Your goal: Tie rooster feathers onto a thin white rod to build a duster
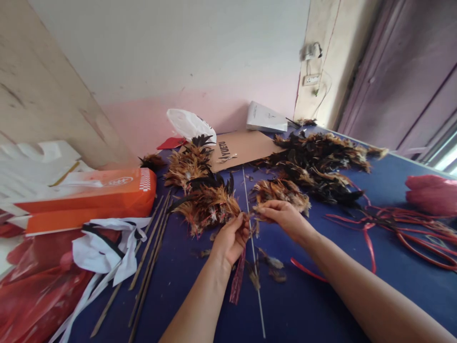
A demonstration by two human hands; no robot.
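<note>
My left hand (231, 238) is closed in a pinch on a small bundle of feathers bound with pink-red ribbon (237, 281) that hangs below it. My right hand (283, 215) is closed too, its fingertips pinching brown feathers (280, 190) just right of the left hand. Between the hands a thin white stick (254, 252) lies on the blue table (321, 305). Piles of brown and black feathers (203, 200) lie just beyond the hands.
A larger dark feather heap (321, 159) lies at the back right, with red ribbon strands (392, 224) to the right. Several thin wooden sticks (146, 262), white cloth (103, 247), red plastic (39, 286) and an orange box (89, 197) are on the left. Cardboard (239, 147) lies by the wall.
</note>
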